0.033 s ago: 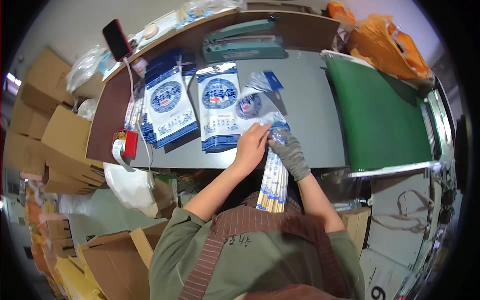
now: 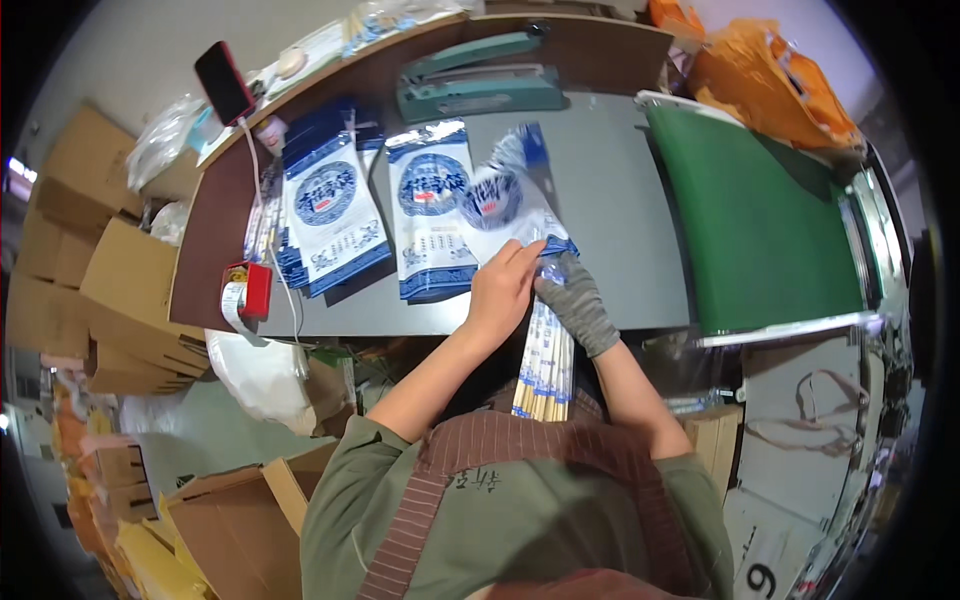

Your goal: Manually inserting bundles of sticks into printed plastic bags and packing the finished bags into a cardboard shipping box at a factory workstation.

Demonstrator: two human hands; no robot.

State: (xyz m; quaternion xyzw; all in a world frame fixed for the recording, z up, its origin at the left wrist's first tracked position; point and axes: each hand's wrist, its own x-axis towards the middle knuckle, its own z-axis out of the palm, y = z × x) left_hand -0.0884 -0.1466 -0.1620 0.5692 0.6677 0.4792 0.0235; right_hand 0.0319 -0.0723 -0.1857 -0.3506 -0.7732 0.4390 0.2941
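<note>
My bare left hand (image 2: 503, 292) pinches the near edge of a white and blue plastic bag (image 2: 492, 207) that lies tilted on the table. In a grey knit glove, my right hand (image 2: 574, 305) is closed around the far end of a bundle of paper-wrapped chopsticks (image 2: 545, 360). The bundle's far end meets the bag's near edge; whether it is inside, I cannot tell. Its near end, with bare wood tips, points toward my apron. Left of the bag lie a stack of the same bags (image 2: 430, 215) and another fanned pile (image 2: 330, 205).
A teal long-arm stapler (image 2: 480, 90) stands at the back of the grey table (image 2: 620, 230). On the right is a green board-like sheet (image 2: 760, 230). A red tape dispenser (image 2: 247, 290) and a phone (image 2: 224, 82) on a cable are at left. Cardboard boxes (image 2: 130, 270) stand beyond.
The bag's far end has swung more upright and away from me. Both hands keep their hold, and the bundle has barely moved. The view has shifted slightly.
</note>
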